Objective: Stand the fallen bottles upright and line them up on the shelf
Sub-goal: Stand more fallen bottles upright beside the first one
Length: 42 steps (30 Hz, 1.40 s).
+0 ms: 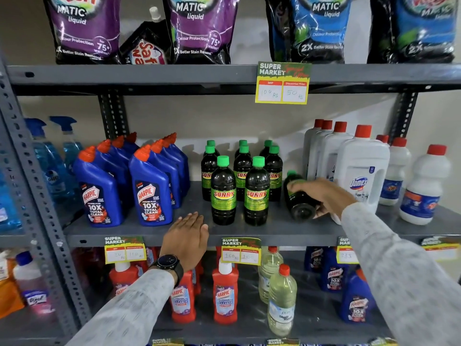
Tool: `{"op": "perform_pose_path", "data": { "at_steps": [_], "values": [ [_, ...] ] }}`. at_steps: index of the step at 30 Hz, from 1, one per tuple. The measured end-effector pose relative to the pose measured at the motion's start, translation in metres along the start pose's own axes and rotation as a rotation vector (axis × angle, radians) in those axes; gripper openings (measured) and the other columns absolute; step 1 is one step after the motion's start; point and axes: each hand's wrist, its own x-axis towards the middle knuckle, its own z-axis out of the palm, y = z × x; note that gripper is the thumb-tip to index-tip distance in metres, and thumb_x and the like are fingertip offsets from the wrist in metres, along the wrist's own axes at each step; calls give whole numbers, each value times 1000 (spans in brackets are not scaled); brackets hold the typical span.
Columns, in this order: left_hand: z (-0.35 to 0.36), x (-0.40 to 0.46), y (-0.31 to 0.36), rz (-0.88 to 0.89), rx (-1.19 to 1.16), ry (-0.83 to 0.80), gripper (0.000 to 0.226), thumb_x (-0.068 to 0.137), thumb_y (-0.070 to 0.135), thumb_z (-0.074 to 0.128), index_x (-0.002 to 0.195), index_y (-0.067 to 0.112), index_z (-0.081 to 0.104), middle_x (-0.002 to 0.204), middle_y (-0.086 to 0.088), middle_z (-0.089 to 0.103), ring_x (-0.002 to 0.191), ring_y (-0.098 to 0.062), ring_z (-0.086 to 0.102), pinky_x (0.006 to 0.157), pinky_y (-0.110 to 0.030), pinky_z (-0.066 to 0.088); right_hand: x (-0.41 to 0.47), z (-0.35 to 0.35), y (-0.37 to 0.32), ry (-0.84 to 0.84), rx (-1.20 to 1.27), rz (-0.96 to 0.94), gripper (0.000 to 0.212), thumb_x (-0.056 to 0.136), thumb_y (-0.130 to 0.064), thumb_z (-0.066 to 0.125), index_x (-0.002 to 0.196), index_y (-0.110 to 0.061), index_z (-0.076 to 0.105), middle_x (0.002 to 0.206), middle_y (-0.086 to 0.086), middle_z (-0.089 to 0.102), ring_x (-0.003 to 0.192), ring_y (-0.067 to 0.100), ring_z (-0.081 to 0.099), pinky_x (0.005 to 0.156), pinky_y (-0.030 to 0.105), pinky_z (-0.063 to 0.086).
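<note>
Right grip (321, 196) wraps the fallen bottle (299, 203) lying beneath it.

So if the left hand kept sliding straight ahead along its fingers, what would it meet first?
Probably the front-left upright Sunny bottle: the left hand lies flat at the shelf edge, fingers angled slightly right. Depth is unclear; it might slip past.

Grey metal shelf (249, 232): 8 upright green-capped bottles (223, 193), 1 fallen bottle (299, 201), blue & white bottles alongside.

One head-worn view faces the middle shelf (249, 232) close up, looking forward and slightly down over both outstretched forearms.
</note>
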Motion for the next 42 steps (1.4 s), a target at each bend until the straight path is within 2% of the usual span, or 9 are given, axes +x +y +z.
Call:
{"op": "perform_pose_path", "data": {
  "at_steps": [4, 6, 11, 24, 29, 31, 34, 37, 42],
  "values": [
    [2, 1, 0, -5, 0, 9, 74, 97, 49, 7, 145, 14, 50, 153, -6, 49, 142, -20, 42, 121, -36, 23, -11, 3, -3, 209, 174, -272, 58, 65, -55, 89, 97, -11, 68, 86, 4, 76, 80, 25, 74, 64, 42, 63],
    [2, 1, -1, -4, 9, 11, 74, 97, 49, 7, 143, 13, 52, 151, -7, 51, 141, -20, 44, 120, -37, 25, -19, 15, 5, 345, 144, -376, 60, 70, -55, 88, 102, -13, 61, 89, -4, 69, 83, 20, 66, 70, 33, 51],
    [3, 1, -1, -10, 12, 12, 73, 97, 50, 8, 144, 15, 52, 152, -6, 50, 142, -18, 43, 121, -36, 24, -29, 48, 33, 471, 133, -438, 61, 76, -46, 89, 109, -17, 47, 96, -6, 62, 88, 20, 61, 72, 33, 45],
    [4, 2, -1, -2, 16, 21, 74, 97, 49, 6, 145, 14, 51, 152, -6, 49, 142, -19, 43, 121, -37, 24, -22, 70, 57, 449, 110, -504, 63, 74, -47, 90, 113, -25, 46, 106, -7, 64, 94, 15, 63, 79, 32, 49],
    [2, 2, -1, 0, 23, 16, 74, 97, 49, 7, 145, 14, 51, 152, -6, 49, 142, -19, 43, 121, -37, 24, -11, 60, 60, 199, 217, -504, 75, 89, -25, 81, 151, -20, 39, 130, -7, 63, 118, 14, 60, 104, 35, 44],
    [2, 2, 0, -1, 21, 16, 73, 98, 49, 7, 144, 14, 52, 151, -6, 50, 141, -19, 44, 121, -37, 25, -4, 55, 62, 117, 234, -481, 73, 89, -12, 77, 152, -26, 43, 129, -9, 68, 120, 14, 63, 112, 44, 44],
    [3, 1, -1, 2, 22, 20, 74, 98, 48, 7, 143, 13, 53, 150, -7, 52, 140, -20, 45, 120, -38, 27, -1, 57, 66, 150, 196, -478, 65, 87, -10, 80, 144, -23, 50, 129, -4, 68, 116, 16, 64, 109, 41, 47],
    [3, 1, -1, 4, 25, 19, 73, 98, 47, 7, 142, 12, 55, 149, -7, 53, 140, -20, 46, 120, -38, 28, -8, 61, 63, 200, 177, -508, 75, 84, -15, 86, 145, -14, 44, 126, 0, 63, 112, 16, 60, 96, 29, 45],
    [2, 2, 0, 3, 21, 17, 75, 97, 49, 6, 143, 12, 53, 150, -7, 52, 140, -20, 45, 120, -38, 27, -11, 63, 64, 217, 159, -538, 87, 80, -19, 90, 150, -14, 39, 128, -4, 60, 114, 14, 59, 96, 27, 43]
  ]
}}
